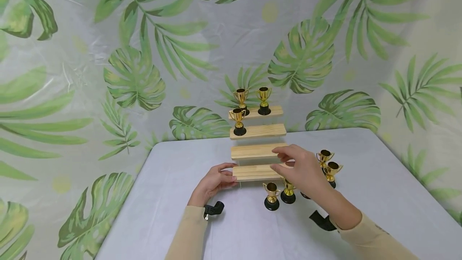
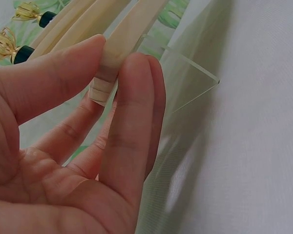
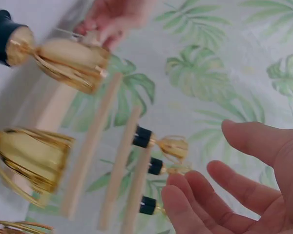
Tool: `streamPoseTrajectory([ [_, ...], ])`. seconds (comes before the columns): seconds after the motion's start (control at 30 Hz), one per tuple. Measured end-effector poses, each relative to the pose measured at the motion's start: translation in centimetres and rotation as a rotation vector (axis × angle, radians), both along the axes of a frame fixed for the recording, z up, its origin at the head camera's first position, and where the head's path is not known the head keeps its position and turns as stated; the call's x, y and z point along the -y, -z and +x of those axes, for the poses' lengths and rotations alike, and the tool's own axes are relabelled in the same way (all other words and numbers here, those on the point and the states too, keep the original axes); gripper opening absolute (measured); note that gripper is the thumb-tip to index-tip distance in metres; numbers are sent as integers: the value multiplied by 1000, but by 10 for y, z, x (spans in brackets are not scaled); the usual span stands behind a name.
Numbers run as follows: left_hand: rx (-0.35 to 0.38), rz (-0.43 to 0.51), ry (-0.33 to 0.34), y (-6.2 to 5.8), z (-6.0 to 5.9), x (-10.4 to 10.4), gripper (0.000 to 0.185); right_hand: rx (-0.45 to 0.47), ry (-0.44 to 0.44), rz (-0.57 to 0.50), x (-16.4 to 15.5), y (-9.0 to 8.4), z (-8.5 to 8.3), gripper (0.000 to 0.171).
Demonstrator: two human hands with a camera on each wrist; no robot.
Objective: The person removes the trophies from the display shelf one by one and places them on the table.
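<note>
A tiered wooden display shelf point(image 1: 258, 131) stands on the table, its light planks carried by clear side pieces point(image 2: 193, 66). The left hand point(image 1: 215, 181) pinches the left end of the lowest plank point(image 1: 256, 172) between thumb and fingers. Over the right end of that plank, the right hand point(image 1: 304, 167) hovers with relaxed, spread fingers and nothing in them. Two gold trophy cups point(image 1: 264, 99) with black bases stand on the top plank, and another trophy point(image 1: 238, 121) is at the left of the plank below. Beneath the right hand stand more trophies point(image 1: 272, 196), one partly hidden by it.
To the right of the right hand, two more trophies point(image 1: 330, 173) stand close together on the white-covered table point(image 1: 375, 179). A leaf-printed curtain point(image 1: 216, 51) hangs right behind the table. Black camera straps point(image 1: 214, 208) show at the wrists.
</note>
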State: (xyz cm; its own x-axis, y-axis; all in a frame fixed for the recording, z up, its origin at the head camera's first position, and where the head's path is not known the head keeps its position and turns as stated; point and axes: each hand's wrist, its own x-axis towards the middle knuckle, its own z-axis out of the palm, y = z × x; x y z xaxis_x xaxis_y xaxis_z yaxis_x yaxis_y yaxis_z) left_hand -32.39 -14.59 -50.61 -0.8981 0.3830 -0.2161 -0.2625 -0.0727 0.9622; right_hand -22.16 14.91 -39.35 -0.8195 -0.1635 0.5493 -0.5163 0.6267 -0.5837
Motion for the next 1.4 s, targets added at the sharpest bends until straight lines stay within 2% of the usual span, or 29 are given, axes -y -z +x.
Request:
streamPoseTrajectory([
  [0.3, -11, 7, 15, 2, -1, 0, 57, 15, -61, -106, -4, -31, -16, 40],
  [0.6, -3, 9, -4, -4, -4, 0, 57, 56, -98, -151, -5, -50, -39, 41],
  [0.9, 12, 0, -17, -6, 1, -2, 58, 55, -95, -124, -11, -62, -64, 43],
  [1.23, 15, 2, -30, -7, 2, 6, 50, 23, -76, -125, -20, -76, -102, 43],
  [1.4, 20, -9, -29, -11, 3, 5, 51, -2, -60, -120, -22, -84, -119, 45],
])
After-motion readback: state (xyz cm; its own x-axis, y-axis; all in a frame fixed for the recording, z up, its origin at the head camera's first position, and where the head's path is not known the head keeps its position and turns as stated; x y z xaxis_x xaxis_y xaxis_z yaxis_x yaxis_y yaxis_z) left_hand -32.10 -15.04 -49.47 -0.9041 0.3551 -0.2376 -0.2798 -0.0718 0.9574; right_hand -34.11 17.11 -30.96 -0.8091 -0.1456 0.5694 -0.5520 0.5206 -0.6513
